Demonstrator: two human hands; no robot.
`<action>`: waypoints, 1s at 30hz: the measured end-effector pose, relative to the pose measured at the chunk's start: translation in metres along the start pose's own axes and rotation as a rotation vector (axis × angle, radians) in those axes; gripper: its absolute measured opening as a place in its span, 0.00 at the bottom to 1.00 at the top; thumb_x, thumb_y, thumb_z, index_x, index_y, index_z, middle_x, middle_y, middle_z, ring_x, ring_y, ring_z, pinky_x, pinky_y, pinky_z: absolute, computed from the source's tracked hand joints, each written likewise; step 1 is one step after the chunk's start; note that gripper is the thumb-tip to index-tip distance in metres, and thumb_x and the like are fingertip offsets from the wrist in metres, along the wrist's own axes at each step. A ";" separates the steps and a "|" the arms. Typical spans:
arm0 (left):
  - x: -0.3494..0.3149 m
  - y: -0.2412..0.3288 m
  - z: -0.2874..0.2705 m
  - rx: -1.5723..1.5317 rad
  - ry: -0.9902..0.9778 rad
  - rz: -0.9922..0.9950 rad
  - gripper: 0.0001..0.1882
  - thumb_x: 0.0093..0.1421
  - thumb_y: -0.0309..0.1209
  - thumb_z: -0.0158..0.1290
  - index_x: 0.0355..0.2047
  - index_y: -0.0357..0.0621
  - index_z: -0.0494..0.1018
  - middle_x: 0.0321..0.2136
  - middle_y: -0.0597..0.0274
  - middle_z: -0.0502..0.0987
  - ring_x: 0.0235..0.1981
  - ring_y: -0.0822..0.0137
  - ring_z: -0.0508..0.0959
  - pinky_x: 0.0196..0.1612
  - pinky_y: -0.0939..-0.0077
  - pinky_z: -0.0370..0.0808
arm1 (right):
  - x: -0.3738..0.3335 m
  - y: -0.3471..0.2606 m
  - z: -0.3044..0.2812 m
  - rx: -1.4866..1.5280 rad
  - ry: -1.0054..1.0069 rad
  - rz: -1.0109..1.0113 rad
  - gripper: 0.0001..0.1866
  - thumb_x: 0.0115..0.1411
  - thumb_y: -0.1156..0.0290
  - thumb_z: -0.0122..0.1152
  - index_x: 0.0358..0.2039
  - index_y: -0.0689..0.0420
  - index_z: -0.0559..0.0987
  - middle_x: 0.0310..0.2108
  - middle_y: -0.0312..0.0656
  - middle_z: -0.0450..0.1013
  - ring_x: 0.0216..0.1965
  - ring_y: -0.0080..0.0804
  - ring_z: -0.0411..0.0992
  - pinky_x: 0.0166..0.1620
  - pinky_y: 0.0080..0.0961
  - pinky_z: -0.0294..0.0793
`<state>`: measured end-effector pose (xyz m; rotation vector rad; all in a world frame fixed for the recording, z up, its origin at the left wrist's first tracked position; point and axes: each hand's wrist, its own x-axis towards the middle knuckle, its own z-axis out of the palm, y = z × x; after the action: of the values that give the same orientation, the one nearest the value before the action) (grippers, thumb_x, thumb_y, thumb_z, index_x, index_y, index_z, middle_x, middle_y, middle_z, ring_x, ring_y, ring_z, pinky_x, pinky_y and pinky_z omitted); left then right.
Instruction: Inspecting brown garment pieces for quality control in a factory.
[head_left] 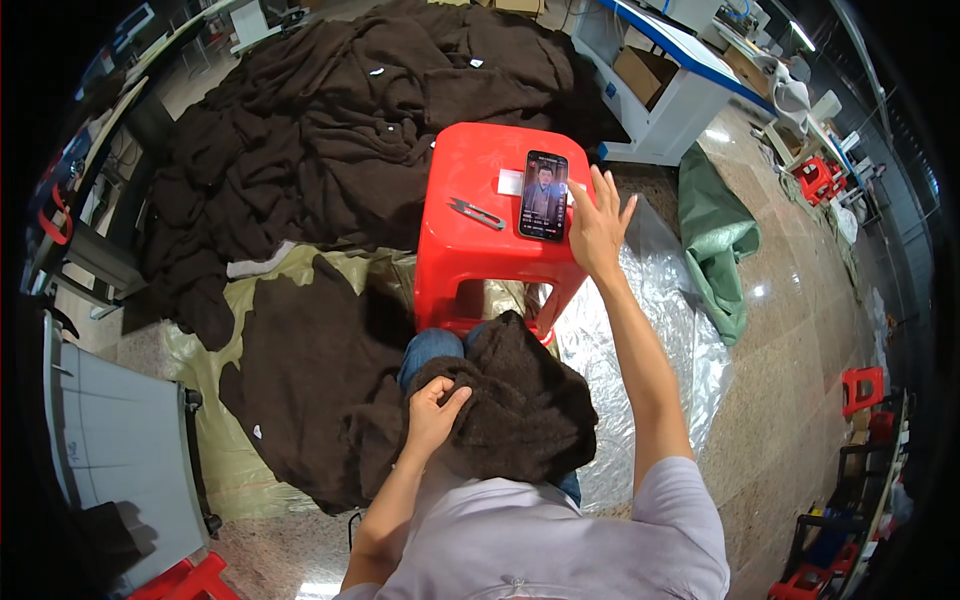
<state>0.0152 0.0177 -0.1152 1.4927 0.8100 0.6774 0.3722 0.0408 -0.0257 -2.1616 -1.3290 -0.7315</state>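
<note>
On my lap lies a piece of dark brown fleecy fabric (525,420), bunched over my knees. My left hand (436,412) pinches its near-left edge between thumb and fingers. A red plastic stool (455,265) stands in front of my knees. On its seat a smartphone (543,205) lies screen up, showing a person in a video. My right hand (600,225) is beside the phone's right edge, fingers spread and holding nothing; whether a fingertip touches the phone I cannot tell. Left of the phone lie thread snips (476,213), and a small white slip (510,182) sticks out beside it.
A large heap of dark brown fabric (300,130) covers the floor ahead, with more fabric (310,380) on yellowish sheeting at left. Clear plastic film (640,400) and a green cloth (715,230) lie at right. A grey panel on wheels (120,450) stands near left, a blue-edged workbench (670,110) far right.
</note>
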 end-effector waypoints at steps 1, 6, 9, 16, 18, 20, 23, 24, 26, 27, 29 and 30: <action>0.000 0.004 -0.001 -0.039 -0.004 -0.041 0.12 0.59 0.28 0.62 0.24 0.38 0.71 0.19 0.75 0.67 0.22 0.83 0.62 0.25 0.84 0.61 | -0.006 -0.008 -0.008 0.062 -0.003 0.073 0.18 0.60 0.73 0.57 0.51 0.46 0.78 0.62 0.47 0.64 0.65 0.47 0.58 0.66 0.66 0.42; 0.006 0.038 -0.028 -0.129 -0.094 -0.333 0.06 0.60 0.23 0.58 0.25 0.42 0.74 0.23 0.75 0.74 0.25 0.84 0.69 0.28 0.87 0.66 | -0.081 -0.072 -0.057 1.011 -0.599 -0.149 0.21 0.53 0.70 0.69 0.48 0.58 0.78 0.48 0.45 0.74 0.54 0.43 0.70 0.56 0.36 0.67; 0.009 0.061 -0.061 -0.354 -0.209 -0.267 0.03 0.57 0.22 0.59 0.30 0.39 0.75 0.27 0.71 0.77 0.27 0.81 0.73 0.31 0.86 0.70 | -0.115 -0.094 -0.062 0.820 -0.699 -0.447 0.22 0.52 0.66 0.72 0.47 0.55 0.79 0.53 0.45 0.71 0.57 0.45 0.67 0.58 0.38 0.65; -0.001 0.094 -0.109 -0.189 -0.194 -0.301 0.09 0.56 0.18 0.59 0.38 0.36 0.77 0.34 0.67 0.79 0.37 0.78 0.76 0.44 0.82 0.73 | -0.131 -0.101 -0.055 1.138 -0.983 -0.037 0.14 0.59 0.72 0.63 0.45 0.59 0.76 0.53 0.45 0.72 0.56 0.39 0.69 0.60 0.34 0.65; -0.002 0.095 -0.111 -0.205 -0.177 -0.258 0.09 0.56 0.18 0.59 0.38 0.36 0.77 0.34 0.67 0.79 0.37 0.78 0.76 0.44 0.82 0.73 | -0.134 -0.112 -0.056 1.221 -0.985 -0.130 0.23 0.58 0.69 0.65 0.53 0.60 0.73 0.54 0.45 0.71 0.58 0.39 0.67 0.62 0.34 0.63; -0.002 0.094 -0.112 -0.146 -0.136 -0.224 0.07 0.57 0.18 0.58 0.38 0.36 0.77 0.34 0.68 0.79 0.37 0.78 0.76 0.44 0.83 0.72 | -0.135 -0.125 -0.053 1.083 -0.966 -0.272 0.17 0.58 0.70 0.64 0.48 0.60 0.75 0.51 0.47 0.72 0.56 0.39 0.69 0.58 0.35 0.66; -0.002 0.090 -0.119 -0.087 -0.091 -0.170 0.07 0.55 0.20 0.60 0.35 0.35 0.78 0.31 0.67 0.79 0.35 0.77 0.76 0.41 0.82 0.72 | -0.131 -0.133 -0.051 0.946 -0.913 -0.295 0.12 0.59 0.71 0.62 0.43 0.61 0.75 0.42 0.48 0.74 0.47 0.38 0.73 0.51 0.34 0.70; -0.004 0.088 -0.123 -0.088 -0.071 -0.170 0.07 0.55 0.20 0.60 0.35 0.35 0.78 0.31 0.67 0.79 0.35 0.77 0.76 0.41 0.82 0.72 | -0.130 -0.133 -0.052 0.878 -0.924 -0.202 0.10 0.60 0.72 0.62 0.40 0.61 0.75 0.37 0.48 0.74 0.42 0.36 0.74 0.46 0.32 0.72; -0.005 0.084 -0.134 0.528 0.093 0.008 0.08 0.53 0.24 0.63 0.31 0.34 0.77 0.26 0.65 0.78 0.31 0.77 0.76 0.38 0.80 0.72 | -0.128 -0.128 -0.058 0.919 -0.951 -0.035 0.08 0.60 0.73 0.61 0.38 0.62 0.75 0.33 0.47 0.73 0.37 0.34 0.73 0.43 0.30 0.72; -0.005 0.081 -0.139 0.533 0.081 -0.039 0.08 0.53 0.24 0.63 0.31 0.34 0.77 0.26 0.65 0.78 0.31 0.77 0.76 0.38 0.80 0.72 | -0.127 -0.124 -0.063 0.934 -0.972 0.142 0.07 0.61 0.73 0.61 0.36 0.62 0.74 0.30 0.46 0.72 0.33 0.33 0.73 0.40 0.28 0.72; -0.006 0.077 -0.147 0.471 0.046 -0.034 0.12 0.50 0.30 0.65 0.29 0.33 0.77 0.19 0.57 0.75 0.25 0.77 0.75 0.31 0.77 0.73 | -0.129 -0.119 -0.072 1.016 -0.934 0.069 0.09 0.59 0.73 0.63 0.37 0.62 0.74 0.30 0.47 0.72 0.32 0.33 0.72 0.40 0.27 0.72; -0.006 0.076 -0.150 0.528 0.018 -0.086 0.11 0.50 0.28 0.64 0.28 0.33 0.76 0.20 0.61 0.76 0.26 0.77 0.74 0.32 0.78 0.72 | -0.130 -0.117 -0.076 1.049 -0.900 -0.015 0.09 0.58 0.73 0.64 0.37 0.62 0.75 0.30 0.49 0.74 0.33 0.41 0.74 0.39 0.32 0.73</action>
<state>-0.1018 0.0997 -0.0270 1.9100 1.1174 0.4270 0.2028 -0.0451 -0.0412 -1.5370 -1.5743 0.9143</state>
